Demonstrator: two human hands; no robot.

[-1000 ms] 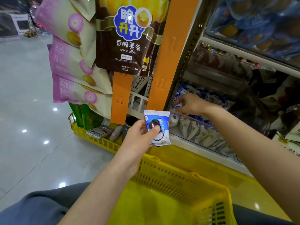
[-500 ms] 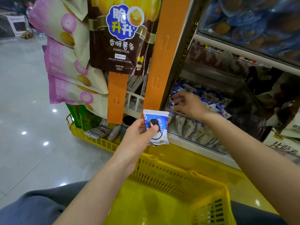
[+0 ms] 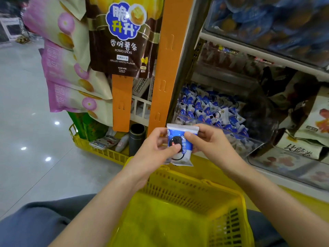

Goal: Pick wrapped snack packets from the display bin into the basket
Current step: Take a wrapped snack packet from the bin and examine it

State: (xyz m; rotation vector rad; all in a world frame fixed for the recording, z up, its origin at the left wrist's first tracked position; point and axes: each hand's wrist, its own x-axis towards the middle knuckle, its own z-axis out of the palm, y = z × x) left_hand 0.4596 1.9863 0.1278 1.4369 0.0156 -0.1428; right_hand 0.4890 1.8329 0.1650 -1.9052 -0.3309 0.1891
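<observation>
Packet (image 3: 187, 148), blue and white, is pinched by my left grip (image 3: 153, 152) and right grip (image 3: 211, 145) above the yellow basket (image 3: 178, 193).

The brown hanging bag (image 3: 122, 41) carries a blue cloud-shaped logo with 脆升升 in white and yellow. Below it stand 香脆薯条 in white, then "POTATO STICKS", and lower down "GRILLED WAGYU FLAVOR". The small print beneath is too fine to read. A pale pack (image 3: 299, 149) on the lower shelf at the right shows 比萨卷 in dark brush characters. The blue-and-white snack packet (image 3: 186, 151) bears white characters too blurred to read. The pale characters on the pink bags (image 3: 60, 68) are likewise illegible.
</observation>
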